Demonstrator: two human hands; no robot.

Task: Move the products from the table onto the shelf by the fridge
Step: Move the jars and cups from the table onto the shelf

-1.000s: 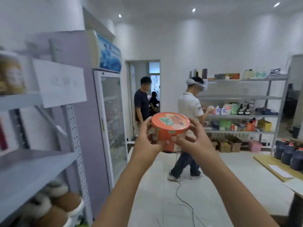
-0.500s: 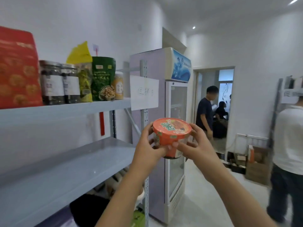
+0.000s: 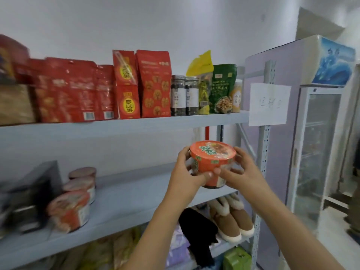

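Orange and round, the noodle bowl (image 3: pixel 212 162) sits between both hands, its printed lid tipped a little toward the camera. The left hand (image 3: pixel 187 172) grips the bowl's left side, fingers curled behind the wall and thumb laid across the front. The right hand (image 3: pixel 243 170) grips the right side the same way, and its thumb comes up against the left thumb on the bowl's front. Both forearms reach up from the bottom of the view.

The bowl is held at the right end of the middle shelf (image 3: pixel 136 201), low over its pale grey board. Whether the base touches the board cannot be told. Well apart to the left on that board stand three similar bowls (image 3: pixel 70 211) in a row running back, next to a blurred dark box (image 3: pixel 29 195).

On the upper shelf (image 3: pixel 124 125) stand red pouches (image 3: pixel 153 84), two dark jars (image 3: pixel 184 96), a yellow pouch (image 3: pixel 201 65), a green pouch (image 3: pixel 223 88) and a small pale jar (image 3: pixel 236 96). A white paper sheet (image 3: pixel 268 104) hangs at the shelf's right post.

Below the bowl, brown fleece-lined boots (image 3: pixel 231 217) lie beside black cloth (image 3: pixel 198 228), with a green box (image 3: pixel 236 258) lower down. Just right of the shelf stands the fridge (image 3: pixel 315 152), with a glass door and a blue header.
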